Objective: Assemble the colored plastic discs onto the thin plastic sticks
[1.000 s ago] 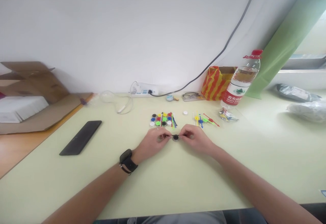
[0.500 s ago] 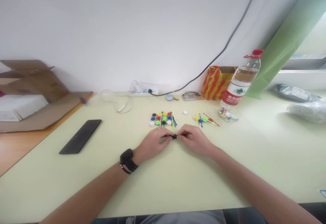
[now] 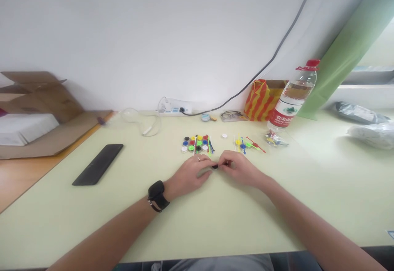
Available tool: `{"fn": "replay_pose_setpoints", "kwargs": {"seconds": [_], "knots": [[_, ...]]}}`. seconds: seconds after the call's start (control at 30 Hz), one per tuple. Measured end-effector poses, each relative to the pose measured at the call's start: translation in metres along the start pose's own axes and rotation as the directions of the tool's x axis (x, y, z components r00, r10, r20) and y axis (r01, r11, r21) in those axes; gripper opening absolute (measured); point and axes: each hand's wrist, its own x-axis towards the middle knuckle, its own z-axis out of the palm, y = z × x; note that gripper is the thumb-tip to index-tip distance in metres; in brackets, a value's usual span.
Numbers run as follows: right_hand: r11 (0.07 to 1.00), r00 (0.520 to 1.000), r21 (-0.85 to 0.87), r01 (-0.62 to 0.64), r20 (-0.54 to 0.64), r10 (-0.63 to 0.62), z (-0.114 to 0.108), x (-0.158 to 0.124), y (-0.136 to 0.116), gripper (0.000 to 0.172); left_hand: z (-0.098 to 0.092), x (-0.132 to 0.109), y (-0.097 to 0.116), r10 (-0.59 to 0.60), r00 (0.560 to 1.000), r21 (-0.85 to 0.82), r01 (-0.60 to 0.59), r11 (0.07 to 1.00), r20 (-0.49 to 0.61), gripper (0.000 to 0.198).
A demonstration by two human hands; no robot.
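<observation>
A small black disc (image 3: 215, 166) lies between my two hands, just above the pale green tabletop. The index fingertip of my left hand (image 3: 193, 172) reaches the disc, while the thumb sits lower and apart from it. My right hand (image 3: 238, 167) pinches a thin black arrow at the disc's right side, mostly hidden by the fingers. Beyond my left hand is a cluster of coloured discs (image 3: 199, 143), with several coloured arrows (image 3: 211, 144) among them. Farther right lie spinners (image 3: 248, 144) with discs and arrows in yellow, blue, green and red. A lone white disc (image 3: 224, 136) sits between these groups.
A water bottle (image 3: 291, 98) stands at the right, a small bag of coloured pieces (image 3: 275, 138) at its base. Behind it is a striped bag (image 3: 260, 100). A black flat slab (image 3: 98, 165) lies left. Along the wall are a power strip (image 3: 174, 109) and glasses (image 3: 231, 113).
My left hand's thumb and index finger have parted from the arrow they pinched, and the index finger now covers part of the disc. Both hands have shifted slightly right.
</observation>
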Motion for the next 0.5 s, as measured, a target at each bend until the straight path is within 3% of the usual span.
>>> {"fn": "replay_pose_setpoints", "kwargs": {"seconds": [0.5], "knots": [[0.993, 0.997, 0.096, -0.066, 0.055, 0.061, -0.0027, -0.0001, 0.0072, 0.009, 0.0052, -0.0026, 0.0071, -0.009, 1.0, 0.226, 0.01, 0.974, -0.003, 0.021]]}}
